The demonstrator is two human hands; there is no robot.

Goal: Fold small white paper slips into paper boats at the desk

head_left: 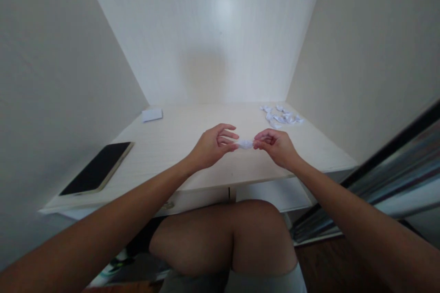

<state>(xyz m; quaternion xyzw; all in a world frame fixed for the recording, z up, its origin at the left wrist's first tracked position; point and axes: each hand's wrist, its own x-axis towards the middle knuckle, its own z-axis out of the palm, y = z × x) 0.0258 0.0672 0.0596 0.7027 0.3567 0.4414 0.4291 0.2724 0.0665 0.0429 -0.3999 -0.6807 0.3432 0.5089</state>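
Observation:
A small white piece of folded paper (245, 144) is held between both hands above the pale wooden desk (178, 146). My left hand (213, 145) pinches its left end with thumb and forefinger, the other fingers curled apart above. My right hand (275, 144) pinches its right end, fingers bunched together. Both hands hover over the desk's middle, near its front edge.
Several small folded white paper pieces (282, 116) lie in a cluster at the desk's back right. A small stack of white paper (151, 115) sits at the back left. A dark phone (98, 167) lies on the left. Walls close in on three sides; my knee (237, 233) is below the desk.

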